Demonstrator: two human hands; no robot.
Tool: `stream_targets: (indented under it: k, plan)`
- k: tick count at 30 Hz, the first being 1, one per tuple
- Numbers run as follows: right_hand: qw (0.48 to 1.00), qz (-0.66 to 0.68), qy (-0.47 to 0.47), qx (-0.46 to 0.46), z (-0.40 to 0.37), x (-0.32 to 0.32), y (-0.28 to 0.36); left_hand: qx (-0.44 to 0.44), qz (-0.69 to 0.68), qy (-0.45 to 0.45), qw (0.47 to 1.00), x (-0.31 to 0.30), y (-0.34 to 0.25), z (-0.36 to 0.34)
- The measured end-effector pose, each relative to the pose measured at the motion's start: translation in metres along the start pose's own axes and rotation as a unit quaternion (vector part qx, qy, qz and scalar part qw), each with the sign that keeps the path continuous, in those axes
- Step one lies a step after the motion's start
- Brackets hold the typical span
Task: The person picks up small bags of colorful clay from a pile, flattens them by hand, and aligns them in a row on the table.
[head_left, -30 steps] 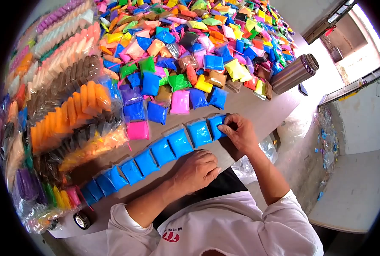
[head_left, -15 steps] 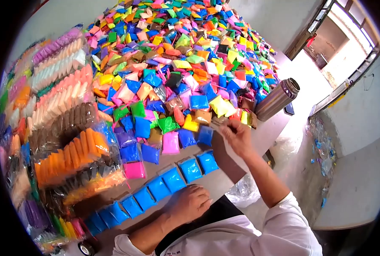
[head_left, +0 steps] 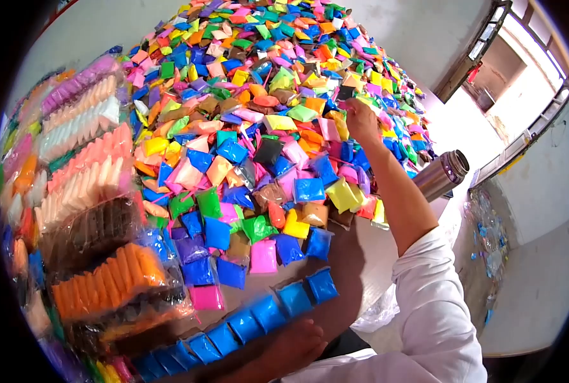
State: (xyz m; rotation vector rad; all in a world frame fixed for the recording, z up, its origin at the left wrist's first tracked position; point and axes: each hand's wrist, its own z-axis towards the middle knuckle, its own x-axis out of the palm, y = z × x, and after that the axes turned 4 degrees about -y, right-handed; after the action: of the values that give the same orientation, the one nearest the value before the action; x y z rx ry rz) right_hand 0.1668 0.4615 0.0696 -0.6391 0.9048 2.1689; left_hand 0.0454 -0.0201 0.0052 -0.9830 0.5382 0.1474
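My right hand reaches far up into the large heap of small colourful packets. Its fingers are bent together over the packets, and what they grip, if anything, is hidden. Low in the view and in shadow, my left hand lies by the table edge with curled fingers; their inside is hidden. Just beyond it runs a slanting row of blue packets, laid side by side. Between row and heap lie a pink packet and a dark blue packet.
Bundles of clear-bagged packets are stacked at left, among them an orange bundle and a brown one. A metal flask stands open beyond my right forearm. Clear plastic hangs by the table's right edge. A doorway opens at back right.
My right hand has moved up and away, from the near edge of the heap to deep among its packets. The left hand stays near the row; the view has shifted slightly.
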Motion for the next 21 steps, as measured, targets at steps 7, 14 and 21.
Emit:
stream_targets:
  k: [7,14,21]
  plan:
    - [0.995,-0.090,-0.023,0.041,0.070,0.036,-0.028,-0.063,-0.103,0.024,0.992,-0.010,-0.002,0.008]
    - [0.990,-0.113,-0.044,0.077,0.108,0.069,-0.034,-0.113,-0.142,0.083,0.980,-0.007,0.007,-0.001]
    - [0.987,-0.141,0.011,0.075,0.129,0.079,-0.035,-0.180,-0.202,0.031,0.962,0.009,0.005,-0.010]
